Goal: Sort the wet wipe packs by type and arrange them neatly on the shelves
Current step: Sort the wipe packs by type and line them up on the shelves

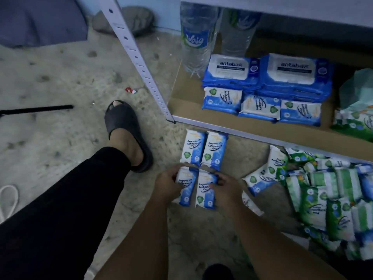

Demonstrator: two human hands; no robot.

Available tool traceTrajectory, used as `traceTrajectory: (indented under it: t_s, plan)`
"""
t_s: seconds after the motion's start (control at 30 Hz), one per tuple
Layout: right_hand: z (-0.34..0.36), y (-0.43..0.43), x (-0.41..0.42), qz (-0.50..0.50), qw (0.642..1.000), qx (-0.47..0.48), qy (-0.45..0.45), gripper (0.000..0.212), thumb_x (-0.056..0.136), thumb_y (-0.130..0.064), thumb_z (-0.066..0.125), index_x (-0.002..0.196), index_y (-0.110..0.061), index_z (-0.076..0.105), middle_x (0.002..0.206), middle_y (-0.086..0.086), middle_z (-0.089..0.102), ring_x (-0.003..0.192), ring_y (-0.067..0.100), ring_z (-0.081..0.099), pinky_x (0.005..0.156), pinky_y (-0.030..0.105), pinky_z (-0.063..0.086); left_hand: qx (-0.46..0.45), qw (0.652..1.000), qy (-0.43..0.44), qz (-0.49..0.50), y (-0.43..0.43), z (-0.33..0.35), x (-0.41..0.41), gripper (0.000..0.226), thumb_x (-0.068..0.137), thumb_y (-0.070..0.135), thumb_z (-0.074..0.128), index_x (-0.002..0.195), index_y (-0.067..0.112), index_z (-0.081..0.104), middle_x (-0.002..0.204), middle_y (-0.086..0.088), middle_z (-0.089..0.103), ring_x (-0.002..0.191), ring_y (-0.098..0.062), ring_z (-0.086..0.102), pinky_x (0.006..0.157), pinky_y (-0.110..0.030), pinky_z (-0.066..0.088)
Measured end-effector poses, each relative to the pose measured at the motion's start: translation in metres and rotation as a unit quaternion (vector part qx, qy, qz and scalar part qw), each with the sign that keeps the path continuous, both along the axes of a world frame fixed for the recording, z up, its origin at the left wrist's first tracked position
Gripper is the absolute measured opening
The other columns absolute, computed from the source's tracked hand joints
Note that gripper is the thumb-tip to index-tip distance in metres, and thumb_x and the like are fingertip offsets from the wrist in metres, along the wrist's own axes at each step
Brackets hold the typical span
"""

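Small blue fragrance-free wipe packs lie in a two-by-two block on the floor in front of the shelf. My left hand [168, 183] grips the near-left pack [186, 187]. My right hand [225, 189] grips the near-right pack [205, 194]. Two more blue packs [203, 149] lie just beyond them. On the bottom shelf [201, 116] sit two stacks of large antabax packs [262, 73] with three small blue packs [260, 108] in front. A heap of green and blue packs [327, 197] lies on the floor to the right.
Two water bottles [194, 37] stand at the shelf's back left. The white shelf upright [141, 65] slants down to the floor. My leg and black sandal [125, 134] are on the left. Green packs [355, 120] sit at the shelf's right end.
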State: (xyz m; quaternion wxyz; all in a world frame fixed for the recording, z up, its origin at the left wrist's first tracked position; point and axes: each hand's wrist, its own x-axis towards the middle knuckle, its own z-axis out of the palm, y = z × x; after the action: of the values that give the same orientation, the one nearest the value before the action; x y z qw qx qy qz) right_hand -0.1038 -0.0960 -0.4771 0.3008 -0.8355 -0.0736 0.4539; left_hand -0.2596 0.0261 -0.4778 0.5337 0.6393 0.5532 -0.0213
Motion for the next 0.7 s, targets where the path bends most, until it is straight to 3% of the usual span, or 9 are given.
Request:
traceTrajectory:
  t_s: [0.07,0.17,0.33,0.47,0.6,0.7]
  plan:
    - [0.003,0.003,-0.004,0.025,0.998,-0.019,-0.063,0.032,0.082,-0.015,0.077,0.113,-0.022,0.074,0.096,0.001,0.076,0.091,0.022,0.070,0.083,0.044,0.058,0.007,0.999,0.024,0.029,-0.003,0.001,0.003,0.067,0.069,-0.006,0.078,0.118,0.038,0.065,0.089,0.011,0.074,0.084,-0.003,0.069,0.079,-0.035,0.061]
    - [0.012,0.005,-0.008,0.061,0.989,-0.038,-0.132,0.026,0.088,-0.018,0.071,0.113,-0.020,0.074,0.102,0.007,0.075,0.098,0.029,0.068,0.085,0.042,0.055,0.013,0.999,0.024,0.032,-0.004,-0.001,0.000,0.059,0.066,-0.007,0.076,0.113,0.028,0.067,0.088,0.009,0.074,0.084,-0.007,0.070,0.078,-0.040,0.061]
    - [0.015,0.007,-0.006,0.063,0.987,-0.052,-0.135,0.026,0.090,-0.016,0.067,0.116,-0.019,0.073,0.105,0.008,0.074,0.100,0.030,0.066,0.083,0.035,0.051,0.031,0.998,0.047,0.021,-0.004,0.000,0.005,0.050,0.069,-0.007,0.073,0.110,0.022,0.067,0.089,0.010,0.072,0.084,-0.006,0.068,0.076,-0.035,0.059]
    - [0.023,0.004,-0.006,0.060,0.990,-0.038,-0.125,0.038,0.087,-0.012,0.070,0.125,-0.019,0.067,0.111,0.007,0.073,0.108,0.030,0.065,0.088,0.036,0.051,0.034,0.997,0.067,0.027,-0.012,0.006,0.008,0.041,0.071,-0.001,0.075,0.100,0.025,0.059,0.092,0.010,0.068,0.087,-0.011,0.066,0.075,-0.034,0.056]
    - [0.035,-0.006,0.000,0.038,0.993,-0.007,-0.111,0.034,0.085,-0.012,0.065,0.118,-0.021,0.066,0.109,0.002,0.073,0.103,0.027,0.067,0.085,0.042,0.057,0.120,0.986,0.106,0.045,-0.022,0.015,0.014,0.043,0.069,0.013,0.073,0.094,0.030,0.043,0.097,0.005,0.054,0.089,-0.015,0.057,0.073,-0.042,0.054]
    - [0.047,-0.027,0.020,0.028,0.992,-0.004,-0.126,0.036,0.089,-0.012,0.064,0.124,-0.017,0.064,0.114,0.005,0.070,0.105,0.026,0.066,0.086,0.037,0.055,0.211,0.973,0.092,0.018,-0.033,0.028,0.031,0.029,0.078,0.014,0.066,0.098,0.022,0.046,0.100,0.000,0.050,0.091,-0.020,0.051,0.071,-0.037,0.048]
